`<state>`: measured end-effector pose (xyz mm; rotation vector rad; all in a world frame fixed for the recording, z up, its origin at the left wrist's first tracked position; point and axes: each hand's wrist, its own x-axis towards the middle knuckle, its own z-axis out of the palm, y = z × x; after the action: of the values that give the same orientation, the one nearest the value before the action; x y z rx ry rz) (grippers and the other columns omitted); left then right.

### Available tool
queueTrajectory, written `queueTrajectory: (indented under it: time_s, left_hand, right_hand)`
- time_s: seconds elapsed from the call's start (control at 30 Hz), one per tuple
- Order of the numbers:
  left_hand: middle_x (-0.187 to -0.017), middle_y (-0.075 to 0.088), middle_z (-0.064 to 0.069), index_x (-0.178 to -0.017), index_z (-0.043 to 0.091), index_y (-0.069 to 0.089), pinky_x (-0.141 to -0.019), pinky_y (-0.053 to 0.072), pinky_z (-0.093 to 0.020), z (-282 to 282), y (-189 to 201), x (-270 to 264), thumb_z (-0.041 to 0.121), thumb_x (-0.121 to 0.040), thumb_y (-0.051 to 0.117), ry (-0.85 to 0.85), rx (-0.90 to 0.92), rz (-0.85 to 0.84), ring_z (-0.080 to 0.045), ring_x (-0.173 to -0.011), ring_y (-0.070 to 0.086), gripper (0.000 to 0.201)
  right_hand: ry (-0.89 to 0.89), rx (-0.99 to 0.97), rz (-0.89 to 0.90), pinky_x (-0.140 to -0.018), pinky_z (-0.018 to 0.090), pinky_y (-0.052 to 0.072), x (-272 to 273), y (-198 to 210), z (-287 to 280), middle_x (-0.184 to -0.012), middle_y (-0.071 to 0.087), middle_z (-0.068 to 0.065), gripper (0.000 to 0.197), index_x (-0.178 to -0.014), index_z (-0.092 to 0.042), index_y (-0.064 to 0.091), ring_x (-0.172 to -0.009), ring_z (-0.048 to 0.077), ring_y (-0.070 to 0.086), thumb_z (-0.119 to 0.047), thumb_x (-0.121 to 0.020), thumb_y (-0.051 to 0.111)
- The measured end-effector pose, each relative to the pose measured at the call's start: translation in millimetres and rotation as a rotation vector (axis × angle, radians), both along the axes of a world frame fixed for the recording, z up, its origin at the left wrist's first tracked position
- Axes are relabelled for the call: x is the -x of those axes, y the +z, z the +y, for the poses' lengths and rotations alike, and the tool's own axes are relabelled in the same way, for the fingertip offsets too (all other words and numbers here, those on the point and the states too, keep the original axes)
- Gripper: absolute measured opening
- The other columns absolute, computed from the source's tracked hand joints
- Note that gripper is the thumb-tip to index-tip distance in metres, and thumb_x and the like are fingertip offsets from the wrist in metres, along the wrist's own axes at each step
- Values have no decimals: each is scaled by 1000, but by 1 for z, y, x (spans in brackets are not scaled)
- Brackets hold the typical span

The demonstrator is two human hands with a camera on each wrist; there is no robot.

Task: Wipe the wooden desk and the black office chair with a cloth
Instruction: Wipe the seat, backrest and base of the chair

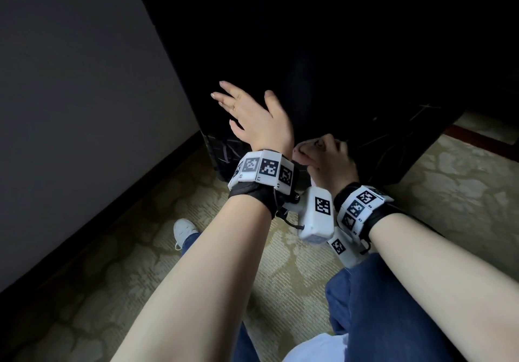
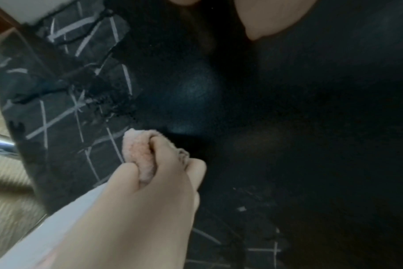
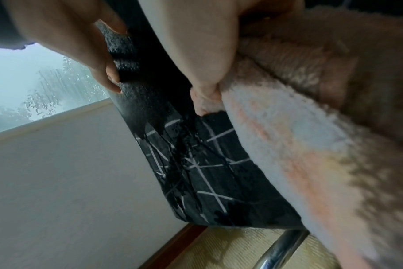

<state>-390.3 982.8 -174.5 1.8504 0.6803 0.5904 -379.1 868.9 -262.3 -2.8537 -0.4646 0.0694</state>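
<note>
The black office chair fills the upper middle, seen from behind its backrest. My left hand rests on the backrest's left edge, fingers straight and spread, thumb flat on the black surface. Lower down, my right hand grips a bunched pale pink cloth and presses it against the backrest. The left wrist view shows the cloth wadded in the right hand. Close up in the right wrist view, the fluffy cloth lies against the chair.
The backrest's lower part is a worn grey patch with pale crossed lines. A chrome chair leg runs below it. A grey wall with a dark baseboard stands close on the left. Patterned carpet, my jeans knee and white shoe are below.
</note>
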Motion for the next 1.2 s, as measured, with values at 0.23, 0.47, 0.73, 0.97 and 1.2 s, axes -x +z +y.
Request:
queueTrajectory:
  time_s: [0.23,0.47,0.73,0.97,1.2]
  left_hand:
    - [-157,-16,-12,-151,10,-7,-115,3,-41,-15,12,10,27,-100,37,-25,26,22,-19,-147,-5,70]
    - [-157,-16,-12,-150,11,-9,-115,2,-40,-33,25,10,28,-100,35,-47,72,26,-18,-147,-4,69]
    - [-156,-21,-9,-150,17,-14,-115,-3,-43,-26,20,7,30,-101,33,-96,112,-1,-23,-147,-3,69]
    - [-155,-24,-10,-149,14,-16,-115,-2,-45,-18,20,-1,29,-101,34,-81,95,-8,-20,-146,-10,71]
    - [-154,-27,-9,-148,15,-18,-114,-5,-46,-12,9,-1,27,-101,34,-99,77,-45,-18,-145,-14,71]
  right_hand:
    - [37,-255,-83,-76,28,41,9,16,-32,-118,42,-2,30,-120,-35,53,-110,27,46,-39,-92,47]
    - [63,-590,-742,-93,36,41,24,76,-65,-120,48,25,36,-113,-11,66,-109,35,44,-12,-79,55]
    - [-133,-523,-871,-88,44,44,-9,92,-78,-124,50,27,36,-116,-16,64,-102,41,49,-12,-82,53]
    - [-81,-562,-693,-91,49,46,-7,52,-60,-127,47,23,39,-115,-14,66,-103,45,48,-14,-81,48]
    - [-104,-434,-282,-95,51,40,2,-2,-52,-138,39,10,41,-121,-25,63,-118,40,37,-7,-85,60]
